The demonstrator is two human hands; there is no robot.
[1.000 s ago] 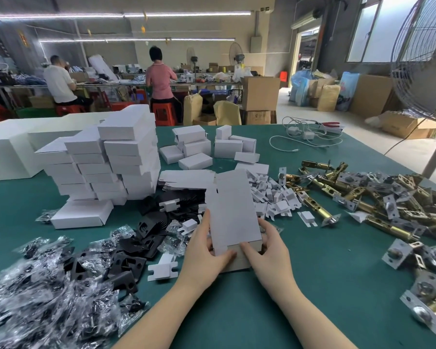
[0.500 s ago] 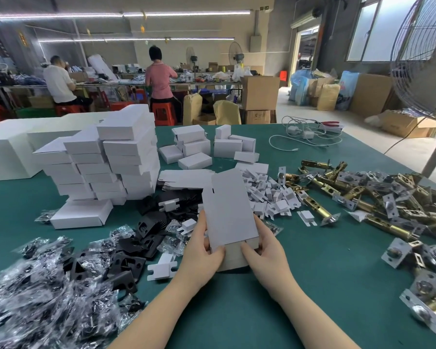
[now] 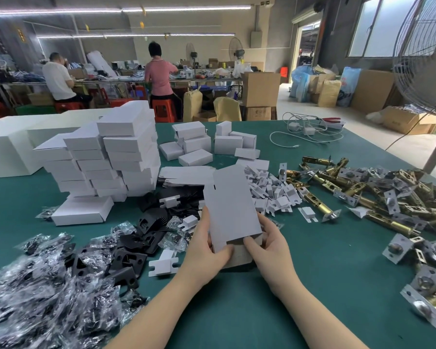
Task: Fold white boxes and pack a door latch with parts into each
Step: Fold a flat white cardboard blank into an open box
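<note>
A white box blank [image 3: 230, 207], partly folded, stands tilted over the green table [image 3: 312, 273] at the middle. My left hand [image 3: 207, 250] grips its lower left edge, thumb on the front panel. On the lower right edge, my right hand [image 3: 269, 245] holds it with the thumb pressing the bottom flap. Brass door latches [image 3: 378, 197] lie heaped at the right. Black plates [image 3: 146, 238] and bagged parts [image 3: 43, 285] lie at the left. Small white card inserts [image 3: 275, 190] are piled behind the blank.
A stack of folded white boxes [image 3: 111, 162] rises at the left, with more boxes [image 3: 207, 144] farther back and flat blanks [image 3: 184, 175] beside them. White cables and red pliers [image 3: 312, 127] lie at the far right. Two people work at a distant bench.
The blank has risen a little and tilted left. Both hands have moved with it, staying at its lower end.
</note>
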